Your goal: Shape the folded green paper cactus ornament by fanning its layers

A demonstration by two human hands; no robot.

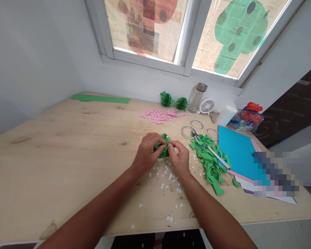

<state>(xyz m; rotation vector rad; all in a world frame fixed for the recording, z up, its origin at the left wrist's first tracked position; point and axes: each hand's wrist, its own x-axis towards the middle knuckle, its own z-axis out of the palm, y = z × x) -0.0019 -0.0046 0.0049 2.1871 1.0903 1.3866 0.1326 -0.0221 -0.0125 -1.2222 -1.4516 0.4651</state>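
Observation:
My left hand (147,152) and my right hand (179,158) meet at the middle of a wooden table (67,148). Both pinch a small green foam flower piece (162,145) between their fingertips, just above the tabletop. A heap of cut green foam shapes (209,160) lies right of my right hand, with a pair of scissors (208,149) resting on it. Small white paper scraps (168,178) are scattered on the table under my wrists.
Pink foam cut-outs (160,115) lie farther back, with two finished green flowers (173,101) near the wall. Three tape rings (197,125), a glass bottle (198,98), a small fan (206,105), a white roll (226,115) and blue and pink sheets (235,152) fill the right side. A green strip (101,99) lies far left.

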